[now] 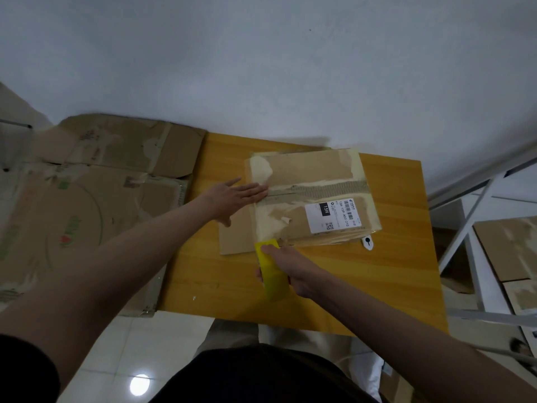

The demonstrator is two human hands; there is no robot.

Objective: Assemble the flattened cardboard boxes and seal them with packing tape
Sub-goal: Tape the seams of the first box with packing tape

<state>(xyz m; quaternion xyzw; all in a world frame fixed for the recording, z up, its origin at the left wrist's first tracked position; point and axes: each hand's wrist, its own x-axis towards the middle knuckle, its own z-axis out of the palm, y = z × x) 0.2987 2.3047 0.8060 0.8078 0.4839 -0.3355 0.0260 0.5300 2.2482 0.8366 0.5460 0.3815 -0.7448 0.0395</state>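
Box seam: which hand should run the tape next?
Right, probably. The right hand already grips the yellow tape dispenser at the box's near edge; the left hand lies flat, fingers straight, steadying the box.

hands: left (232, 196) flat, fingers straight | right (286, 266) curled, gripping

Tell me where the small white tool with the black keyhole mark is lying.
In the head view the small white tool lies on the wooden table, right of centre, just off the near right corner of the cardboard box, beyond the right hand.
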